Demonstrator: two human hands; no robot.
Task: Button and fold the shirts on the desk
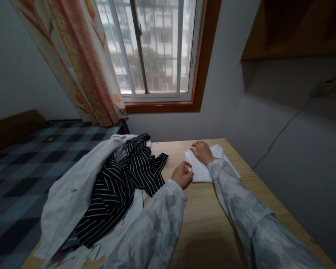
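Observation:
A folded white garment (203, 172) lies on the wooden table (204, 216), towards its far right corner. At its near left edge my left hand (182, 175) is closed, thumb and fingers pinching the cloth. My right hand (203, 152) rests over its far left part, fingers curled around the cloth at that corner. Part of the garment is hidden under my right hand and sleeve. Left of my hands is a loose heap with a black garment with white stripes (114, 186) on top of white clothing (72, 190).
A bed with a dark checked cover (14, 179) stands to the left. Behind the table are a barred window (159, 48) and a patterned curtain (84, 63). A wooden shelf (294, 45) hangs at upper right, with a cable (280, 129) along the wall below.

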